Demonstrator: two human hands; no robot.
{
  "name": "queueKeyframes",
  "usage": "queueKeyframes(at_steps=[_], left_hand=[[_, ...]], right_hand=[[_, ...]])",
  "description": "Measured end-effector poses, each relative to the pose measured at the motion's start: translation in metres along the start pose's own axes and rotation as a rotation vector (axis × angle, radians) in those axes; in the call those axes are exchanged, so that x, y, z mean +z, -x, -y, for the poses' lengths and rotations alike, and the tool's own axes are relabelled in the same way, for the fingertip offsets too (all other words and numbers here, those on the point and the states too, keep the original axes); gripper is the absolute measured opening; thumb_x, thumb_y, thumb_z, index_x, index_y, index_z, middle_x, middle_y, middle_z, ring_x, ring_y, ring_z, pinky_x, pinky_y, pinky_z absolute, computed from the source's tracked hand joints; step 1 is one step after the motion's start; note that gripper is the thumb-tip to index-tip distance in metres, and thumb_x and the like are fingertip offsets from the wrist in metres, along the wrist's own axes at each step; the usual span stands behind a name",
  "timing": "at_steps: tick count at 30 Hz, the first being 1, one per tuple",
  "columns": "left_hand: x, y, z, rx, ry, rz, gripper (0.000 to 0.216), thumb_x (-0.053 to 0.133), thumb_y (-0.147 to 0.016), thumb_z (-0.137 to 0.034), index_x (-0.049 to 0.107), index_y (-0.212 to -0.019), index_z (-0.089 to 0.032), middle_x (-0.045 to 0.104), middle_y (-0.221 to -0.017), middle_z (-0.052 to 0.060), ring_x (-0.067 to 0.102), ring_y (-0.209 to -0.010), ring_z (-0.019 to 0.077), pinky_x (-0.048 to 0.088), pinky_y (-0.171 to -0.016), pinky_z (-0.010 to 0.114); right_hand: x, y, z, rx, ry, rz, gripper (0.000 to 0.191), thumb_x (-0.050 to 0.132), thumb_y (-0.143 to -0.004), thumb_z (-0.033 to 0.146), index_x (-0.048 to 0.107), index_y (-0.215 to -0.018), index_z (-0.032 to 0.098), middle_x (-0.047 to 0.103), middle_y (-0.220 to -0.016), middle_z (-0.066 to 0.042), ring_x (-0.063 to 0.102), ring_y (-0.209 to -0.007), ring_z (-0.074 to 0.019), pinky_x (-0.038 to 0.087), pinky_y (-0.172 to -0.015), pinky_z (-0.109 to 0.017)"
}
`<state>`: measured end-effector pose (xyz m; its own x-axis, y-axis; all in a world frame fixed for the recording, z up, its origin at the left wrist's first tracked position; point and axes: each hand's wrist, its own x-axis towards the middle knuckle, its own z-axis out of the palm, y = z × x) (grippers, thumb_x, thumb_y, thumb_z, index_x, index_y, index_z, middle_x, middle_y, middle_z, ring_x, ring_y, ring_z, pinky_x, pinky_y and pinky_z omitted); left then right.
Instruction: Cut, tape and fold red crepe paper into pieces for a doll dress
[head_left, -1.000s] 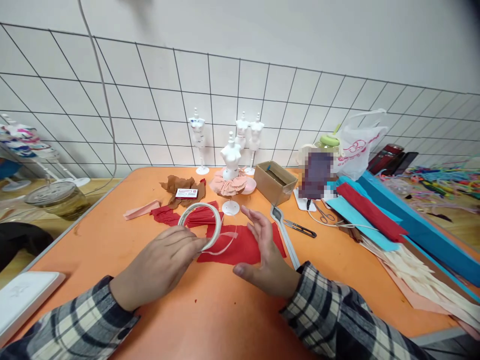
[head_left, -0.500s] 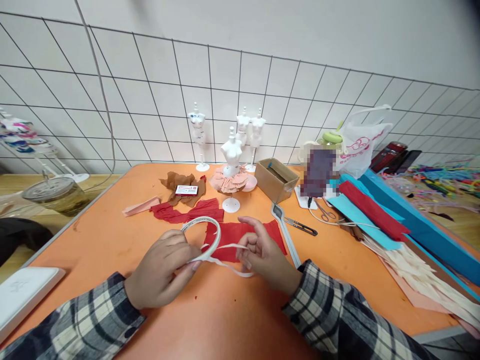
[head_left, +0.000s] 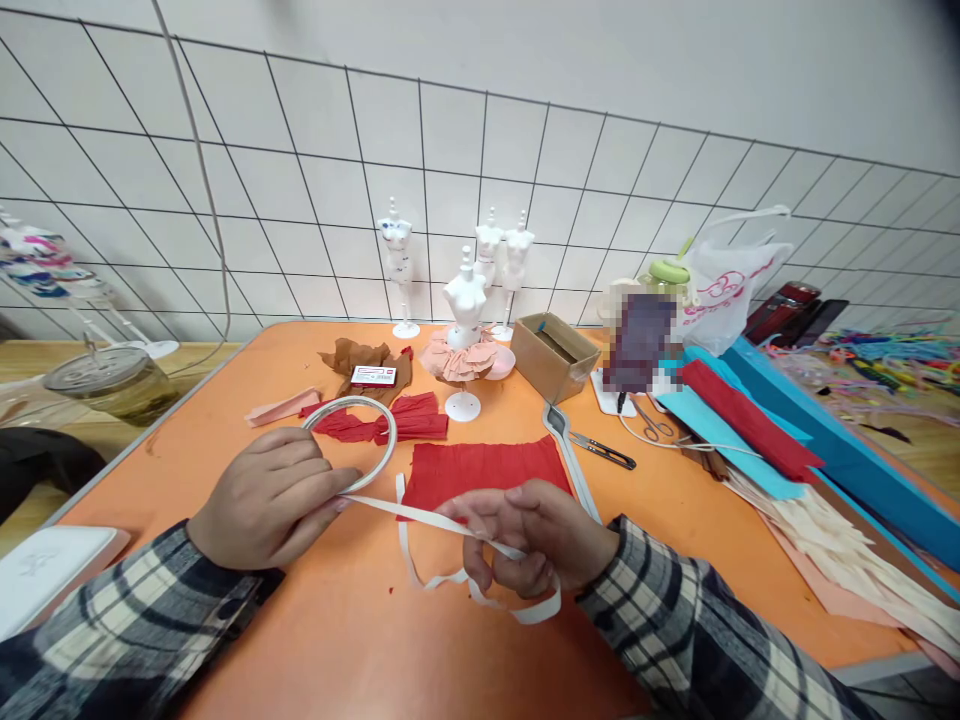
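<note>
My left hand (head_left: 270, 498) grips a thin white tape roll (head_left: 367, 410) by its near rim, held just above the orange table (head_left: 360, 640). My right hand (head_left: 529, 535) pinches the white tape strip (head_left: 420, 515) that is drawn taut from the roll. The strip's loose end curls on the table below my right wrist. A flat red crepe paper sheet (head_left: 487, 462) lies just beyond my right hand. Folded red crepe pieces (head_left: 409, 420) lie behind the roll.
A white mannequin with a pink paper skirt (head_left: 465, 330) stands behind the red sheet, with more small mannequins (head_left: 396, 262) at the wire grid. A cardboard box (head_left: 553, 357), thread snips (head_left: 604, 455) and rolled coloured paper (head_left: 750, 425) lie to the right. A glass jar (head_left: 112, 385) stands far left.
My left hand moved the roll to the left while my right hand pulled the strip toward me, so a longer length of tape is now unrolled and stretched between them.
</note>
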<state>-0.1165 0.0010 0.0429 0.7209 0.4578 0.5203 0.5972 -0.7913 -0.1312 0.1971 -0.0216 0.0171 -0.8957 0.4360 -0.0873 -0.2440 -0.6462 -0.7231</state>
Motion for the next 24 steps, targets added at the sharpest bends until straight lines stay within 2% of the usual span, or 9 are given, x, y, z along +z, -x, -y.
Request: queueKeyframes(at_steps=[2,4,7,10,11,15,17,20,24], left_hand=[[-0.001,0.003,0.002,0.025,-0.006,-0.073,0.015,0.052,-0.086,-0.022,0.065,-0.092,-0.023,0.061,-0.062,0.002,0.051,-0.064,0.0186,0.043,-0.072,0.037],[-0.002,0.006,0.003,0.023,-0.015,-0.122,0.014,0.053,-0.086,-0.022,0.065,-0.093,-0.025,0.061,-0.062,0.001,0.053,-0.064,0.0181,0.045,-0.074,0.037],[-0.003,0.01,0.003,0.001,-0.059,-0.101,0.015,0.053,-0.085,-0.021,0.064,-0.094,-0.026,0.063,-0.062,0.001,0.056,-0.066,0.0181,0.047,-0.076,0.037],[-0.003,0.011,0.004,-0.001,-0.097,-0.07,0.013,0.053,-0.086,-0.022,0.063,-0.094,-0.025,0.064,-0.062,0.001,0.056,-0.066,0.0187,0.047,-0.075,0.038],[-0.003,0.011,0.004,-0.002,-0.098,-0.07,0.013,0.053,-0.086,-0.022,0.063,-0.094,-0.025,0.064,-0.062,0.001,0.057,-0.066,0.0188,0.048,-0.076,0.039],[-0.001,0.012,0.006,-0.009,-0.073,-0.084,0.013,0.054,-0.086,-0.023,0.064,-0.095,-0.025,0.064,-0.063,0.001,0.057,-0.066,0.0191,0.046,-0.077,0.039],[0.0,0.012,0.007,0.012,-0.07,-0.091,0.014,0.055,-0.085,-0.022,0.064,-0.095,-0.025,0.064,-0.063,0.001,0.056,-0.066,0.0194,0.046,-0.077,0.039],[-0.001,0.013,0.01,0.035,-0.057,-0.115,0.015,0.056,-0.084,-0.02,0.064,-0.096,-0.024,0.063,-0.062,0.0,0.055,-0.064,0.0188,0.045,-0.077,0.037],[-0.003,0.014,0.015,0.017,-0.088,-0.108,0.014,0.057,-0.082,-0.017,0.064,-0.094,-0.022,0.062,-0.06,0.001,0.054,-0.062,0.018,0.044,-0.076,0.036]], right_hand=[[0.0,0.001,0.001,-0.058,-0.048,-0.017,0.06,0.038,-0.083,0.047,0.046,-0.135,0.017,0.065,-0.079,-0.006,0.02,-0.036,-0.0033,0.014,-0.031,-0.015],[-0.001,0.003,0.002,-0.105,-0.054,-0.034,0.062,0.04,-0.082,0.046,0.042,-0.138,0.019,0.065,-0.083,-0.007,0.021,-0.038,-0.0035,0.014,-0.032,-0.015],[0.001,0.005,0.0,-0.131,0.019,-0.044,0.067,0.061,-0.077,0.036,0.04,-0.139,0.026,0.061,-0.09,-0.002,0.023,-0.042,-0.0016,0.017,-0.034,-0.014],[0.004,0.003,-0.007,-0.16,0.226,-0.112,0.081,0.078,-0.068,0.018,0.039,-0.138,0.034,0.055,-0.093,0.003,0.03,-0.045,0.001,0.028,-0.041,-0.013],[0.005,0.002,-0.009,-0.186,0.29,-0.15,0.079,0.079,-0.068,0.017,0.041,-0.136,0.034,0.055,-0.091,0.004,0.035,-0.047,0.0007,0.032,-0.044,-0.013],[0.009,-0.005,-0.015,-0.277,0.371,-0.318,0.046,0.082,-0.07,0.025,0.057,-0.11,0.022,0.057,-0.078,0.005,0.056,-0.064,-0.0066,0.044,-0.06,-0.019],[0.01,-0.006,-0.014,-0.283,0.355,-0.361,0.042,0.084,-0.068,0.027,0.058,-0.1,0.019,0.062,-0.078,0.003,0.061,-0.07,-0.009,0.047,-0.065,-0.021],[0.01,-0.006,-0.011,-0.249,0.324,-0.41,0.039,0.084,-0.067,0.031,0.057,-0.091,0.017,0.069,-0.084,-0.002,0.061,-0.066,-0.0083,0.045,-0.057,-0.017],[0.007,-0.002,-0.008,-0.199,0.297,-0.453,0.037,0.081,-0.07,0.038,0.056,-0.088,0.017,0.072,-0.09,-0.004,0.046,-0.04,-0.0017,0.032,-0.034,-0.013]])
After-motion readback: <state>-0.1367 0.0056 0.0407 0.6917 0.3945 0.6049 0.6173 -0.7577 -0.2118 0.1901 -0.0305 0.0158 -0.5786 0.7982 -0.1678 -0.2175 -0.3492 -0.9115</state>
